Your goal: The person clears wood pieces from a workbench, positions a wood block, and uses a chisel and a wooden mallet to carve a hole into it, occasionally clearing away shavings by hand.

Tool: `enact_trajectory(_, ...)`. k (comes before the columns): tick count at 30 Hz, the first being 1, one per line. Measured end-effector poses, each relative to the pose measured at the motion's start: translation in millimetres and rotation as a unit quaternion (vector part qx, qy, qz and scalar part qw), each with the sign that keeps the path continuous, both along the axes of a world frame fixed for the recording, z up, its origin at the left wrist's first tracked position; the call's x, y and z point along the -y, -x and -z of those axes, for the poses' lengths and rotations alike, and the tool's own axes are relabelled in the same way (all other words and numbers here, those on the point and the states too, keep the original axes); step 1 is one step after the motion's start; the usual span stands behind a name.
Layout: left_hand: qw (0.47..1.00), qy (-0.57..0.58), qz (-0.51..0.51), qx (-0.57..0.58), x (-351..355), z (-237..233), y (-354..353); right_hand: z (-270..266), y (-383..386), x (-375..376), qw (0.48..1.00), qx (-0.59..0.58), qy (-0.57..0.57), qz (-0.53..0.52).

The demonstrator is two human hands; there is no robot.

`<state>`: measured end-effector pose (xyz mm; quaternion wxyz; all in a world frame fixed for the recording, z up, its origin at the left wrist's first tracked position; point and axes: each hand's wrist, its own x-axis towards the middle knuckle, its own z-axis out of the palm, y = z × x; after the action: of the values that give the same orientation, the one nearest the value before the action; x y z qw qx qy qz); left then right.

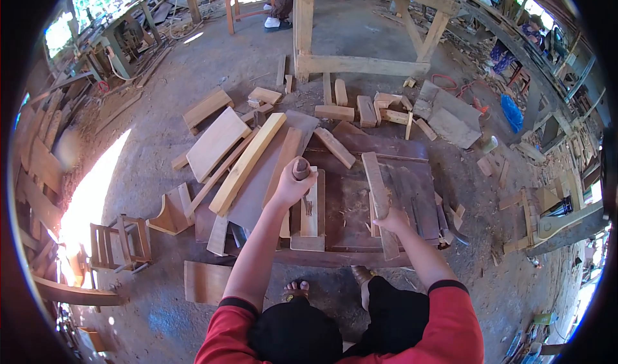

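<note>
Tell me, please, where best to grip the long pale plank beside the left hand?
Probably its near end, from the left: the plank lies slanted over other boards, that end nearest the person, while the left hand, shut on a wooden handle, crowds its right side.

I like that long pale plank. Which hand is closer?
Left. The left hand, gripping a handle, is just beside the plank; the right hand holds a slat farther right.

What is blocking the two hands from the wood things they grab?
Nothing visible. The left hand is closed around the wooden handle, and the right hand grips the long slat lying on the dark board.
</note>
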<state>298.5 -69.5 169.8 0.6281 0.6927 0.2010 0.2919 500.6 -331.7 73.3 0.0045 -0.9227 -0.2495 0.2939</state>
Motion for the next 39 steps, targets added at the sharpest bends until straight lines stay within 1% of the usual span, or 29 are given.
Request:
enact_trajectory(2, 0.999, -0.035, -0.003, 0.005, 3, -4, 2, 5, 3, 4, 0.996, 0.056, -0.068, 0.019)
enact_trajectory(3, 0.999, -0.035, -0.004, 0.005, 4, -3, 2, 0, 2, 3, 0.996, 0.056, -0.069, 0.018)
enact_trajectory(5, 0.999, -0.035, 0.008, 0.013, 3, -1, 2, -13, -1, 3, 0.998, 0.018, -0.054, 0.018)
enact_trajectory(8, 1.0, -0.019, 0.019, 0.003, 6, -9, 5, -37, 4, -1, 0.997, 0.037, -0.068, 0.019)
enact_trajectory(12, 1.0, -0.013, 0.015, 0.008, 5, -9, 7, -22, -1, 1, 0.994, 0.034, -0.102, 0.017)
enact_trajectory(14, 1.0, -0.022, 0.012, 0.012, 5, -8, 8, -24, 1, 3, 0.989, 0.068, -0.129, 0.011)
enact_trajectory(15, 1.0, -0.022, 0.01, 0.013, 5, -8, 8, -26, 0, 3, 0.989, 0.069, -0.129, 0.009)
enact_trajectory(17, 1.0, -0.016, 0.011, 0.02, 5, -8, 8, -33, -2, 1, 0.993, 0.102, -0.057, -0.024)
enact_trajectory(18, 1.0, -0.016, 0.01, 0.02, 5, -7, 8, -41, -1, -2, 0.993, 0.102, -0.057, -0.024)
enact_trajectory(20, 0.999, -0.028, 0.009, 0.024, 3, -5, 6, -65, 1, -12, 0.988, 0.103, -0.116, 0.007)
enact_trajectory(21, 0.999, -0.027, 0.008, 0.024, 3, -4, 6, -71, -1, -16, 0.988, 0.104, -0.116, 0.006)
enact_trajectory(23, 1.0, -0.01, 0.023, 0.004, 3, -4, 4, -85, -9, -25, 0.953, 0.074, -0.294, -0.017)
enact_trajectory(24, 1.0, -0.009, 0.022, 0.004, 4, -4, 3, -107, -3, -34, 0.953, 0.074, -0.293, -0.017)
enact_trajectory(25, 0.999, -0.008, 0.032, -0.003, 4, -5, 1, -139, 14, -45, 0.933, -0.009, -0.361, 0.013)
enact_trajectory(26, 0.999, -0.007, 0.041, -0.01, 5, -5, 0, -167, 30, -54, 0.9, -0.091, -0.424, 0.043)
enact_trajectory(27, 0.999, -0.006, 0.041, -0.011, 7, -8, 0, -186, 42, -58, 0.9, -0.093, -0.423, 0.044)
enact_trajectory(29, 0.998, 0.008, 0.056, 0.008, 11, -14, 0, -211, 62, -65, 0.829, -0.13, -0.544, -0.025)
enact_trajectory(30, 0.998, 0.008, 0.056, 0.008, 12, -15, 0, -211, 69, -68, 0.828, -0.13, -0.545, -0.024)
enact_trajectory(32, 0.998, 0.002, 0.055, -0.013, 14, -15, 1, -211, 80, -69, 0.863, -0.08, -0.487, -0.109)
enact_trajectory(33, 0.998, 0.0, 0.055, -0.011, 16, -16, 1, -210, 84, -70, 0.886, 0.102, -0.398, -0.214)
enact_trajectory(34, 0.999, 0.006, 0.054, -0.004, 18, -16, 1, -220, 94, -69, 0.895, 0.164, -0.315, -0.271)
enact_trajectory(37, 0.998, 0.016, 0.061, 0.004, 19, -19, 4, -222, 95, -67, 0.892, 0.183, -0.301, -0.284)
enact_trajectory(39, 0.997, 0.023, 0.069, 0.005, 18, -20, 4, -229, 95, -66, 0.873, 0.197, -0.385, -0.227)
